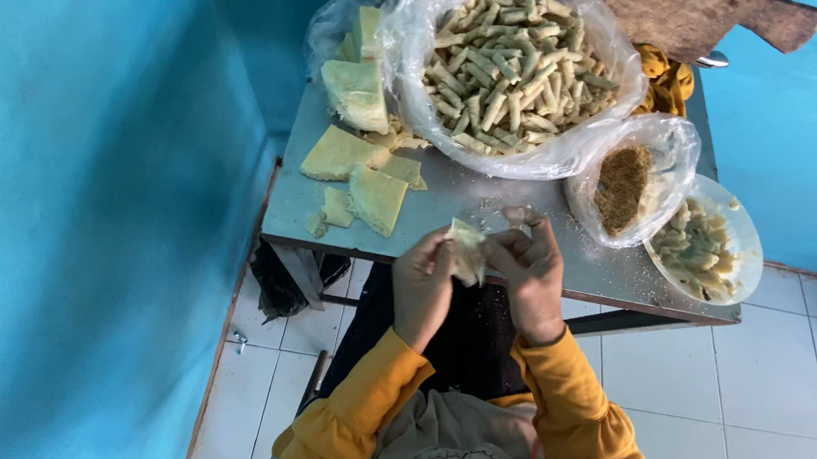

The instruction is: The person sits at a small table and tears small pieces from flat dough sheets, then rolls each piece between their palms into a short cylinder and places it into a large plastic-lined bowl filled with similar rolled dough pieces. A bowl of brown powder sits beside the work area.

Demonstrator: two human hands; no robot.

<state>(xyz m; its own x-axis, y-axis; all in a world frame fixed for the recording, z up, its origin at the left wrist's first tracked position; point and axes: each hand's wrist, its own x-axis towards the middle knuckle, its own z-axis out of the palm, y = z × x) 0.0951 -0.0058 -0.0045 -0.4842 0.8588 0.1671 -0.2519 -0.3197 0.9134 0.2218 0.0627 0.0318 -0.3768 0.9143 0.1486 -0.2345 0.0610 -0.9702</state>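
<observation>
We are holding a pale yellow wrapper sheet [468,251] just above the near edge of the counter [526,203]. Our left hand [422,283] and right hand [530,266] are both pinching it, fingers [508,246] pressed against its folds. Beyond the sheet, loose wrapper pieces [364,179] are lying on the counter. Further beyond, a clear bag of rolled sticks [507,60] is sitting open. Right of the sheet, a bag of brown crumbs [624,184] is touching a bowl of filling [705,246].

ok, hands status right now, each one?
Left hand: closed on the pale wrapper piece.
Right hand: closed on the same wrapper piece, other side.
</observation>
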